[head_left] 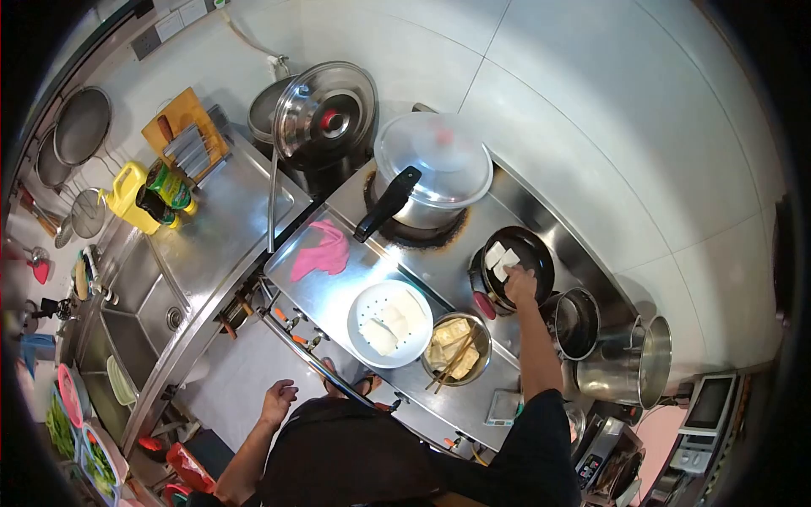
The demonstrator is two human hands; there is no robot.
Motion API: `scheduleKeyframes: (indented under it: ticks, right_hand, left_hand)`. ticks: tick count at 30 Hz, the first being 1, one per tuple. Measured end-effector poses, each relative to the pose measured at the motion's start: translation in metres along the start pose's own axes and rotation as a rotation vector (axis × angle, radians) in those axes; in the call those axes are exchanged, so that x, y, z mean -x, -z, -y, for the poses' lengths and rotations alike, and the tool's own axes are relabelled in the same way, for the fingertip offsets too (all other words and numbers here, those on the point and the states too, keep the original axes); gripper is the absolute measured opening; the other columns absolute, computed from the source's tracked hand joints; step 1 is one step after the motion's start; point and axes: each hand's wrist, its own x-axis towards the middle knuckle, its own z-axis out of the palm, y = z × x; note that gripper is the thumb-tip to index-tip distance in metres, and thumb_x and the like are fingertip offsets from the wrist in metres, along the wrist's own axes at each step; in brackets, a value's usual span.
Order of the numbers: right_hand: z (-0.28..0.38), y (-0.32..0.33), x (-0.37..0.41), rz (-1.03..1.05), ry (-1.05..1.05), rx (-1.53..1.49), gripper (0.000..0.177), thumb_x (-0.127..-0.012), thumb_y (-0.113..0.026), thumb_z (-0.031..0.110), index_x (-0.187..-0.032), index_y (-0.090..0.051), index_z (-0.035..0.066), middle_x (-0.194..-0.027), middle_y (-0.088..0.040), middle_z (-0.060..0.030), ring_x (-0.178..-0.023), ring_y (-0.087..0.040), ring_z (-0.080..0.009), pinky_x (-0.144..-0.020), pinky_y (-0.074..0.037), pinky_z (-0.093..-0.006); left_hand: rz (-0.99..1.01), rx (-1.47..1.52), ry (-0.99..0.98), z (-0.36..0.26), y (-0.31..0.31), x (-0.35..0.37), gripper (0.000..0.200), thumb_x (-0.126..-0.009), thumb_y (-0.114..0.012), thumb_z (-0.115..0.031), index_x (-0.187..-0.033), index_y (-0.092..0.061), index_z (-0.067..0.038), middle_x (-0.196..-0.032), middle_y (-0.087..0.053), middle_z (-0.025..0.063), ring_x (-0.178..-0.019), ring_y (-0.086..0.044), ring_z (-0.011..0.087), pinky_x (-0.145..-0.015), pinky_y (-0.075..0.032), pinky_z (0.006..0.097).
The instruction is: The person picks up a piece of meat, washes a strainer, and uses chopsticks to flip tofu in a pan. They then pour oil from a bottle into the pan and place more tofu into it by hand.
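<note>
**Right hand at the pan, left hand idle**

The right hand [519, 283] reaches out over the stove to the black pan [534, 252] and rests on the near side of it, fingers drawn together and pointing down at the white tofu slices [500, 257] lying inside. The hand touches, or all but touches, the nearest slice. Whether it pinches one I cannot tell at this size.

The left hand [277, 399] hangs by the person's side, well apart from the counter [338, 291], loosely open with the fingers a little curled and nothing in it.

On the counter just in front of the person sits a white plate [363, 308] with more pale slices [393, 325]. Just beside it, on the pan's side, is a steel bowl [488, 346] of browned pieces with chopsticks [452, 363] laid across them. A lidded pot [432, 160] stands on the burner left of the pan, and a pink cloth [321, 252] lies near it.
</note>
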Motion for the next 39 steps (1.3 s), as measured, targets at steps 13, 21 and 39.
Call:
scheduleKeyframes:
  ticks: [13, 21, 39]
  right_hand:
    - [0.25, 0.01, 0.154, 0.191, 0.499, -0.614, 0.024, -0.085, -0.064, 0.023, -0.103, -0.069, 0.008, -0.101, -0.066, -0.0152, -0.096, -0.061, -0.0355, -0.082, -0.05, -0.044]
    - [0.3, -0.017, 0.171, 0.157, 0.343, -0.212, 0.044, -0.08, -0.07, 0.03, -0.112, -0.061, 0.002, -0.117, -0.055, -0.0159, -0.113, -0.049, -0.035, -0.09, -0.042, -0.0484]
    - [0.185, 0.01, 0.12, 0.189, -0.042, -1.346, 0.019, -0.077, -0.075, 0.012, -0.09, -0.067, 0.001, -0.071, -0.063, -0.0033, -0.06, -0.059, -0.0108, -0.051, -0.047, -0.0259]
  left_hand:
    - [0.062, 0.007, -0.001, 0.012, -0.013, -0.007, 0.037, -0.092, -0.058, -0.021, -0.123, -0.056, -0.001, -0.106, -0.068, 0.0111, -0.09, -0.064, 0.0197, -0.079, -0.049, 0.032]
    - [-0.041, 0.103, -0.002, 0.009, -0.005, 0.001, 0.039, -0.089, -0.06, -0.02, -0.123, -0.057, -0.002, -0.101, -0.068, 0.0118, -0.086, -0.062, 0.0176, -0.076, -0.049, 0.032]
    - [-0.019, 0.043, -0.02, 0.009, 0.005, -0.007, 0.04, -0.089, -0.059, -0.024, -0.123, -0.057, -0.004, -0.103, -0.069, 0.0094, -0.086, -0.064, 0.018, -0.073, -0.049, 0.0317]
